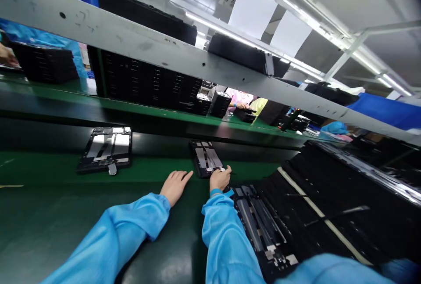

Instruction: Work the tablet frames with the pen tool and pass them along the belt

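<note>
Bright ceiling tubes [397,85], sheen on green worktop [66,222], slight blur

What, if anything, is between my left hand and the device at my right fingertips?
Nothing visible stands in the way: only a bit of green surface shows between your left hand and the device. Your right hand is at its near right corner, off that path.
</note>
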